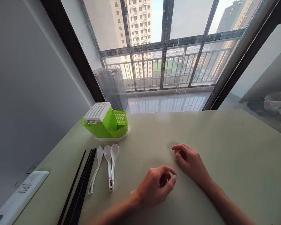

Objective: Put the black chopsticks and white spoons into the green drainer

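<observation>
My left hand [155, 186] is over the middle of the table, fingers curled with a gap between thumb and index finger, and nothing in it. To its right and farther forward, my right hand [189, 162] rests at the tabletop, its fingers loosely bent and holding nothing visible. Left of my hands lie white spoons: a single one [98, 162] and two overlapping ones [110, 168]. Several black chopsticks [81, 187] lie beside them. Behind the spoons stands a green utensil holder [110, 125] with a white slotted top [97, 112]. Neither hand touches these objects.
A white power strip or similar long device [25, 193] lies along the left edge of the pale green table [236, 150]. A grey wall rises at the left. Beyond the table's far edge are a glazed balcony and a covered grey appliance [112, 86].
</observation>
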Tool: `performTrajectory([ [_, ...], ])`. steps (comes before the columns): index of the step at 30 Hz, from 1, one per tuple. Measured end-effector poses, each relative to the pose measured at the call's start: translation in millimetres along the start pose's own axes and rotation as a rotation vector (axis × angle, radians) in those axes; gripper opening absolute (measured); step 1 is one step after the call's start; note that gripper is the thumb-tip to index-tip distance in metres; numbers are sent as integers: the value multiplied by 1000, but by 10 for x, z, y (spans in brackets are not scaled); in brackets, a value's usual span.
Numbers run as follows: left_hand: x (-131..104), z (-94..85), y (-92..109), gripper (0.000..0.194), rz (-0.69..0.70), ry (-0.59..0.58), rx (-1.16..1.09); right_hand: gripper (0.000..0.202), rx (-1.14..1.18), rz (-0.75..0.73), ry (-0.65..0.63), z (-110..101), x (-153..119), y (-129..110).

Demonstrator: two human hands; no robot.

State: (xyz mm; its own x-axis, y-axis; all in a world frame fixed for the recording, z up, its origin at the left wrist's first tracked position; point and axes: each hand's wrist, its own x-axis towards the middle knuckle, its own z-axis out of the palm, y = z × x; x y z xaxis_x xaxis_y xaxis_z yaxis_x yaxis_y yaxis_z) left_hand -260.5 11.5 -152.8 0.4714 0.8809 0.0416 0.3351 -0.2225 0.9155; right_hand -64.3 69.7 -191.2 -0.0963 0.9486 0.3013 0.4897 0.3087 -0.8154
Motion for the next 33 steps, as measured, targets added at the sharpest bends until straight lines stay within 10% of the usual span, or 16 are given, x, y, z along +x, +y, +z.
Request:
performTrajectory([
  [33, 8, 2, -6, 21, -70, -53, -33, 21, -44, 56, -34, -17, -39, 36],
])
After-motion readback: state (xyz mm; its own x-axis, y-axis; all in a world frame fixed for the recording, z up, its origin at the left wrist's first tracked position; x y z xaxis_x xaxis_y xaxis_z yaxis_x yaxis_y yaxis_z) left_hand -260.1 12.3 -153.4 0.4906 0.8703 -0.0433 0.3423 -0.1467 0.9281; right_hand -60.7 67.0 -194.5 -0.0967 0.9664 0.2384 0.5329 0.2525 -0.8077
